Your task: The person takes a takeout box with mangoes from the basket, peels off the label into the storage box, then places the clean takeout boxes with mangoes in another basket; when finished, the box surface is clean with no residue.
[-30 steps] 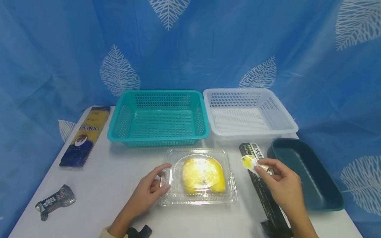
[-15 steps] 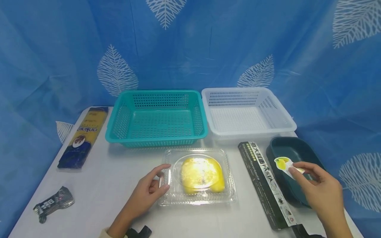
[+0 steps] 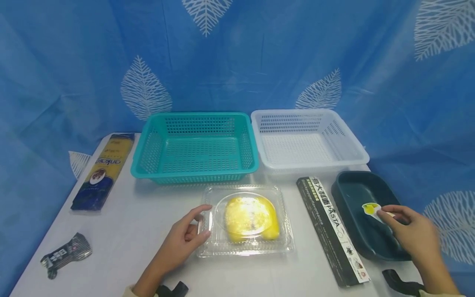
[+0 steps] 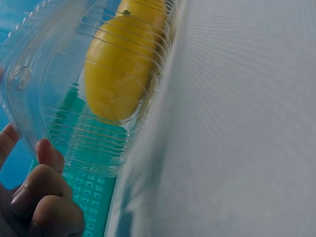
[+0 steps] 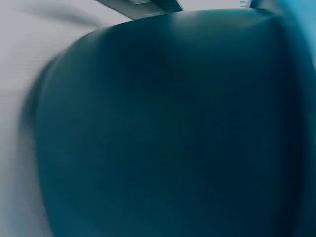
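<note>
In the head view, my left hand [image 3: 183, 239] holds the left edge of a clear plastic clamshell container [image 3: 245, 249] between thumb and index finger. Inside lie yellow lemons [image 3: 273, 225], partly hidden by glare on the lid. The left wrist view shows one lemon [image 4: 118, 66] whole, with the hand [image 4: 42, 197] at the container's corner and its other fingers curled. My right hand [image 3: 417, 233] pinches a small white label with a lemon picture [image 3: 371, 208]. It hovers over a dark teal tub [image 3: 365, 189]. No hand shows in the blurred right wrist view, which the tub [image 5: 163, 123] fills.
A pasta box [image 3: 332, 231] lies just left of the tub. Behind stand a turquoise basket [image 3: 202, 154] and a white basket [image 3: 300, 148]. On the left are a blue and yellow pasta packet [image 3: 105, 171] and a small dark wrapped packet [image 3: 67, 255]. A blue curtain [image 3: 237, 53] hangs behind.
My right hand has moved right, carrying the lemon label from above the pasta box to over the dark tub. The left hand stays on the clamshell container.
</note>
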The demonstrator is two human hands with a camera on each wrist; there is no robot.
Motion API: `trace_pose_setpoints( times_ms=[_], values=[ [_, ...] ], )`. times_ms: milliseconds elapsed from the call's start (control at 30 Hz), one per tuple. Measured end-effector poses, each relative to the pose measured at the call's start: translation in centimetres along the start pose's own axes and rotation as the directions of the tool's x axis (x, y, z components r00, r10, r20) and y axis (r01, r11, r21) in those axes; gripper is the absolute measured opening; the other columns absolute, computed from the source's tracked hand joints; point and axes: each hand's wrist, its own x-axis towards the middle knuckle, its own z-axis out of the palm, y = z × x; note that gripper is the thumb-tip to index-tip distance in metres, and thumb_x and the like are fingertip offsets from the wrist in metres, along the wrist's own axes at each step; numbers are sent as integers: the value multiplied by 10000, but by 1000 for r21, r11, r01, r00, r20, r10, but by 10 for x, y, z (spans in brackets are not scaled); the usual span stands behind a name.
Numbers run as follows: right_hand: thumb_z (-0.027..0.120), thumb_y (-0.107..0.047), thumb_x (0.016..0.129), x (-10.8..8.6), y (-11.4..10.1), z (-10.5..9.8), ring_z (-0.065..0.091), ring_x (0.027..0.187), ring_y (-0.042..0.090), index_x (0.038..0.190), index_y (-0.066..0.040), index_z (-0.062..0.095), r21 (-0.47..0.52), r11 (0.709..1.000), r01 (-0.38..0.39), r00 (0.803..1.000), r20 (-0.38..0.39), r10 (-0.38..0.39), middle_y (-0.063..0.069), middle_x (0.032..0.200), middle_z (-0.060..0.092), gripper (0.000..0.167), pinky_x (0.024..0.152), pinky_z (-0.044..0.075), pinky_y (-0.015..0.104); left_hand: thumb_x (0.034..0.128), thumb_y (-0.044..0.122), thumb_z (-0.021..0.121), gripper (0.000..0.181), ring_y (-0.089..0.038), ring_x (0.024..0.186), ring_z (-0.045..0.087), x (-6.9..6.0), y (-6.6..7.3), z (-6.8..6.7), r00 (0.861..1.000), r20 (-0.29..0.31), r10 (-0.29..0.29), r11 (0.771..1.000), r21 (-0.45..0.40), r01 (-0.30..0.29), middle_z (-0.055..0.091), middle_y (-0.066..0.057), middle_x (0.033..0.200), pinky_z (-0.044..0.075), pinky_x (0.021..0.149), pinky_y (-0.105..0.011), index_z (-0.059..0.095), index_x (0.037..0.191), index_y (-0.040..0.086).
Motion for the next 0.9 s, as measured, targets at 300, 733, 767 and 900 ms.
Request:
trace_pose_setpoints(
  times_ms=[300,733,767,900],
  values=[
    [628,-490,993,11,13,14,564,1048,543,1244,16,661,-59,989,134,986,110,-127,368,1208,622,566,756,426,602,948,216,750,571,6,482,291,-1,-1,0,1000,-4,7,1000,8,-7,506,-30,769,289,422,-221,509,1457,312],
    [578,-485,1019,5,-1,4,532,1048,629,1232,29,683,-246,941,234,966,167,-197,400,1215,595,567,735,426,679,953,206,743,573,8,485,296,0,1,0,1000,-1,12,1000,4,-12,541,-43,862,295,420,-220,504,1466,295],
    [569,-490,1022,3,-6,3,568,968,592,1249,23,675,-239,940,241,965,165,-206,384,1185,619,571,694,437,637,953,206,743,572,7,484,295,0,1,0,1000,0,10,1000,2,-10,538,-41,852,295,421,-219,505,1465,295],
    [541,-491,1036,-7,-30,1,536,648,327,1311,-20,643,-181,945,271,960,119,-253,242,914,681,555,548,377,437,955,212,741,567,6,480,291,1,1,0,1000,0,0,1000,4,0,494,-23,763,291,421,-217,506,1463,298]
  ],
)
